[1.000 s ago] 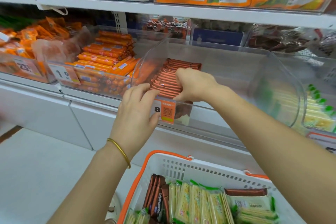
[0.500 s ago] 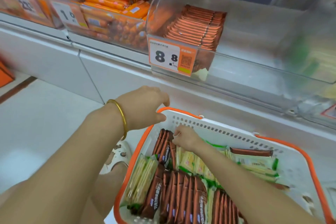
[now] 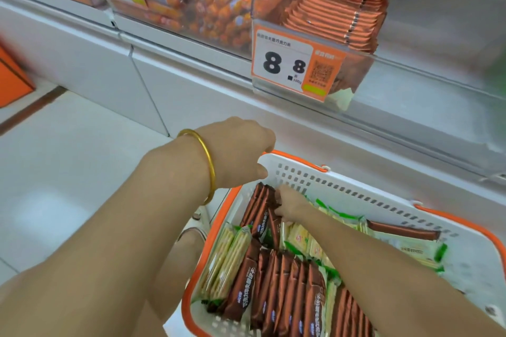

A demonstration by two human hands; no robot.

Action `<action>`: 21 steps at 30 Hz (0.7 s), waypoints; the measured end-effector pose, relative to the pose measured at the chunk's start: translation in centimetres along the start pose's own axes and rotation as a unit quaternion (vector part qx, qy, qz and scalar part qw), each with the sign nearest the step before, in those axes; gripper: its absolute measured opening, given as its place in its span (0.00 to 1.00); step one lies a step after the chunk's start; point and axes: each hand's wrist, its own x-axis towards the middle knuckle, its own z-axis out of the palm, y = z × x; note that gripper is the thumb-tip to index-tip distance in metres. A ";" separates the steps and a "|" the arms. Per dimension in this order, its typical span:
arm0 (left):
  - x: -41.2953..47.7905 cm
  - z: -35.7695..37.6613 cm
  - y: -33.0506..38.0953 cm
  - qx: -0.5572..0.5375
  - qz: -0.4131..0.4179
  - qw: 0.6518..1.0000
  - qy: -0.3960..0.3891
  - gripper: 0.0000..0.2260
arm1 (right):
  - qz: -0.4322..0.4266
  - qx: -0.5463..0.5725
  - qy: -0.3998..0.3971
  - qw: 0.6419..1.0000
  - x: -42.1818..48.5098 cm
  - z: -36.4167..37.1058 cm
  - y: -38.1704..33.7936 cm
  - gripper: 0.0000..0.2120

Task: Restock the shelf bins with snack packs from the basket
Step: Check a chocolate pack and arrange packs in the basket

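**Pulling the next handful of brown packs out of the basket**

The person's right hand is down inside the basket, at its far-left corner. Its fingers are closed on the top ends of a few brown packs that stand on edge there. The left hand, a gold bangle on its wrist, is curled over the rim at that same corner and looks to be steadying the basket.

More brown ones stand in a row along the basket's near side. Green-and-white cracker packs lie against the basket's left wall and across its middle. Above and beyond the basket's far wall, a clear shelf bin behind the 8.8 price tag holds a neat stack of orange-brown packs, which looks like the same product.

To do this step well, I would pinch the packs squarely so they come up as one flat bundle, not fanned. They should rise straight up until they clear the basket's wall. The wrappers look slick, so a loose grip could let a middle one slide out. A firm hold on the rim should stop the basket tipping. Once over the bin, they want laying edge-on against the stack, facing the same way.
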 end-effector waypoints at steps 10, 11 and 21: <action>0.0 0.2 0.6 0.000 0.001 1.000 -0.031 0.19 | -0.188 -0.116 0.167 0.961 -5.4 -3.9 1.0 0.03; 0.1 0.2 0.6 -0.003 0.000 0.999 -0.034 0.19 | -0.202 -0.092 0.198 0.955 -7.1 -5.0 1.1 0.04; 0.5 -0.9 2.7 -0.155 0.037 0.987 0.010 0.15 | -0.187 0.406 0.262 0.855 -20.8 -13.2 -0.1 0.07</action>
